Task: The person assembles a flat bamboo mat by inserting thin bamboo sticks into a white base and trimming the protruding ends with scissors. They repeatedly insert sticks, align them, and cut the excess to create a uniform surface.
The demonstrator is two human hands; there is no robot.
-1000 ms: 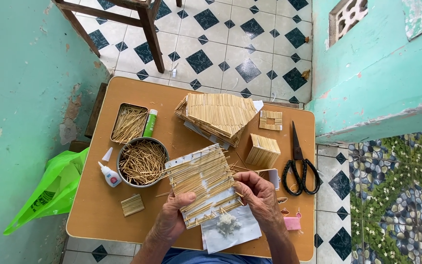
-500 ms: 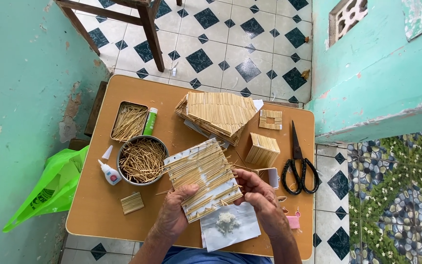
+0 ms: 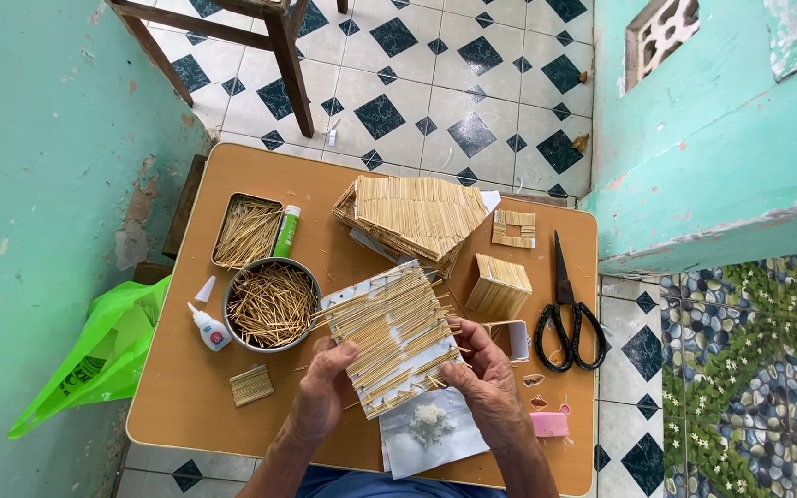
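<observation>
Both hands are clamped on a flat panel of glued sticks point(image 3: 394, 334), left hand point(image 3: 325, 387) gripping its near-left edge and right hand point(image 3: 481, 378) on the near-right edge, holding it tilted just above the middle of a small brown table point(image 3: 186, 406). The table sits wedged between teal walls point(image 3: 39, 138) on a white tile floor with dark diamonds point(image 3: 435, 83). Also on it: a round bowl of loose sticks point(image 3: 271, 304), a rectangular tin point(image 3: 246, 231), a glue bottle point(image 3: 208, 329), a stick roof piece point(image 3: 412, 217), black scissors point(image 3: 567, 314), and a green bag point(image 3: 103, 355) hanging off the left side.
</observation>
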